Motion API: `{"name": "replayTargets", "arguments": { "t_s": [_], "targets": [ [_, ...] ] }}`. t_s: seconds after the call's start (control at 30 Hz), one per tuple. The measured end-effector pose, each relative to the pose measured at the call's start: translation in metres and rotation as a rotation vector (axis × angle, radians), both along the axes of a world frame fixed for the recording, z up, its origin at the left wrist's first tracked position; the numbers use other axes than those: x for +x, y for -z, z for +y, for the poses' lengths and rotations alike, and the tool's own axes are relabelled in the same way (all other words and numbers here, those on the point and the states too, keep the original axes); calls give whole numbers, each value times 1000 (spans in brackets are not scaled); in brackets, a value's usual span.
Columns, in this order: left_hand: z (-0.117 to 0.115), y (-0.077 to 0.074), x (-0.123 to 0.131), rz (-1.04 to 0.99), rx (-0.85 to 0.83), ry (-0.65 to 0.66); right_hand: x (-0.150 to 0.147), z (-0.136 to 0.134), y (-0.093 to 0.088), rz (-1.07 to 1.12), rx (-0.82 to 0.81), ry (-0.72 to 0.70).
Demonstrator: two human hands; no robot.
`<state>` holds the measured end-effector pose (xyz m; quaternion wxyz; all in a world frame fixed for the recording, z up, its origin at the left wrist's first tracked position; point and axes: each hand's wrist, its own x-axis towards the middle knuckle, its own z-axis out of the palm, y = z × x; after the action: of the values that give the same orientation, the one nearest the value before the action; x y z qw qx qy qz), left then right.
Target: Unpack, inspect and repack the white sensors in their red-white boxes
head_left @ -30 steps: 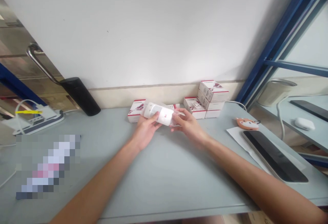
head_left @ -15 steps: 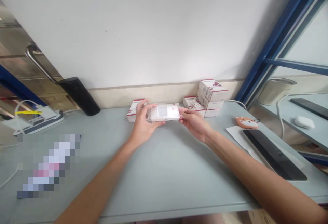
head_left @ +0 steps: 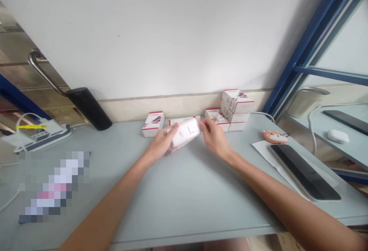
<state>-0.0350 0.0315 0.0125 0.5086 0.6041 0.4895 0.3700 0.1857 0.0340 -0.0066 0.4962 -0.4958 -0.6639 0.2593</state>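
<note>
Left hand (head_left: pixel 161 143), fingers closed narrowly around the left end of a white plastic device (head_left: pixel 184 133) in clear wrap, held just above the pale blue table (head_left: pixel 186 205) at centre frame. The device is probably light and stiff, its wrap slippery, and is best taken along its long sides. Right hand (head_left: pixel 214 138) is narrowly cupped at its right end; whether it grips cannot be told. Behind stand a white carton (head_left: pixel 153 123) with red trim and a carton stack (head_left: pixel 235 105), their print unreadable.
</note>
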Motion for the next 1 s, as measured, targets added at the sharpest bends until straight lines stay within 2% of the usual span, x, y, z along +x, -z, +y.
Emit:
{"name": "replayTargets", "arguments": {
  "t_s": [0.1,0.17,0.27,0.33,0.43,0.6,0.7,0.8,0.87,0.93,1.0],
  "targets": [
    [-4,-9,-4,-183,-235,147,3,3,3,-36,-30,-48],
    [-7,-14,-7,-343,-303,224,5,5,4,-17,-94,-73],
    [-12,-18,-9,-506,-254,340,7,6,3,121,-267,-131],
    [-13,-18,-8,-485,-191,389,7,6,1,284,-372,-192],
    [-11,-14,-3,-394,-95,294,6,5,-2,478,-412,-233],
    [0,0,4,-314,68,4,3,2,-2,358,-249,-97],
    [5,4,4,-285,-3,-77,0,-2,-3,244,19,-99],
    [4,3,4,-341,-162,6,-4,-8,-5,62,341,-91],
    [1,-1,4,-404,-219,125,-5,-11,-7,-25,452,-47],
    [-3,-5,3,-485,-233,229,-6,-12,-9,-1,431,18],
    [-6,-8,3,-539,-206,259,-4,-9,-9,112,304,77]
  ]
}}
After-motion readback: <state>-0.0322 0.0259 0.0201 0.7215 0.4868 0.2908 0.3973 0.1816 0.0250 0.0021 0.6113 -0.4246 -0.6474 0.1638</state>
